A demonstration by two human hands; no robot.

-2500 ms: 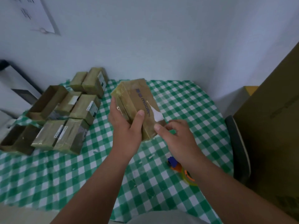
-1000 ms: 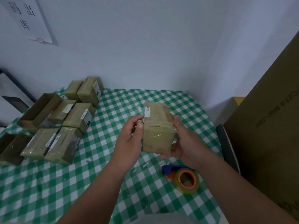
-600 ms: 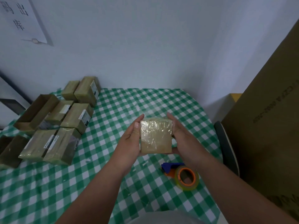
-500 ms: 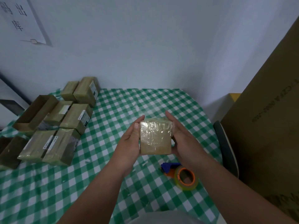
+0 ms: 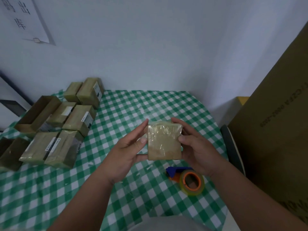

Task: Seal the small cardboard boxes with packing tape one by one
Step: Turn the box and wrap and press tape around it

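Since the moment two and a half seconds earlier, the small box has been turned end-on toward the camera and the tape dispenser has come fully into view.

At the right edge, a large cardboard carton (image 5: pixel 275 130) is standing upright; dark printing is running up its side but cannot be read. A green-and-white checked tablecloth (image 5: pixel 50 189) is covering the table. At its left, a cluster of taped boxes (image 5: pixel 66 127) is being kept together, apparently as the finished pile; white labels are showing on several, too small to read, beside an open brown tray (image 5: pixel 36 114). On the wall, a white sheet (image 5: pixel 21 19) is displaying three large Chinese characters, seemingly 码出库.

Above the table's centre, the small cardboard box (image 5: pixel 164 142) is being held up, its glossy taped end facing the camera, probably for checking the seal. The left hand (image 5: pixel 126 154) is bracing it with fingers straight and the thumb against its left edge. The right hand (image 5: pixel 195 147) is gripping it, fingers curled round the right side. A tape dispenser (image 5: pixel 188 179), orange and blue, is lying just below, within reach.
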